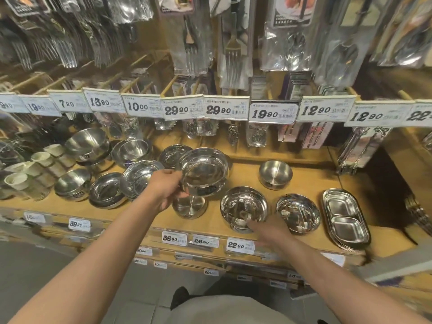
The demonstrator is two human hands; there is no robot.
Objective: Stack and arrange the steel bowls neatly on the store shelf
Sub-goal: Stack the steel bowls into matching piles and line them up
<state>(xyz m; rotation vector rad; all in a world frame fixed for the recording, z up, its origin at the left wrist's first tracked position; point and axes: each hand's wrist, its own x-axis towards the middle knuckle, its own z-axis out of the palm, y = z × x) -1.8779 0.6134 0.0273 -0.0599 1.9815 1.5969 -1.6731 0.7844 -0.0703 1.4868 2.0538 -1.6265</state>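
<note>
Left hand: the left hand (164, 187) is raised over the shelf, its fingers and thumb curled round the near rim of a wide steel bowl (203, 170), which is held tilted, mouth toward the camera.
Right hand: the right hand (268, 231) is reached to the footed bowl (243, 206) near the front edge; its fingertips are seen at that bowl's near rim, but motion blur leaves it undecided whether the rim is gripped or only touched.
Bowls: polished, mirror-bright steel, round, with thin rolled rims; a small bowl (190, 206) stands directly beneath the held one.
Other steel: a shallow dish (299, 212) lies just right of the footed bowl, and an oval two-compartment tray (346, 217) lies further right; a deep matte bowl (275, 174) stands behind, well apart.
Shelf: a wooden shelf (311, 183), smooth, with price tags (240, 245) along its front lip.
Open room: bare wood is seen between the deep matte bowl and the front row.
</note>
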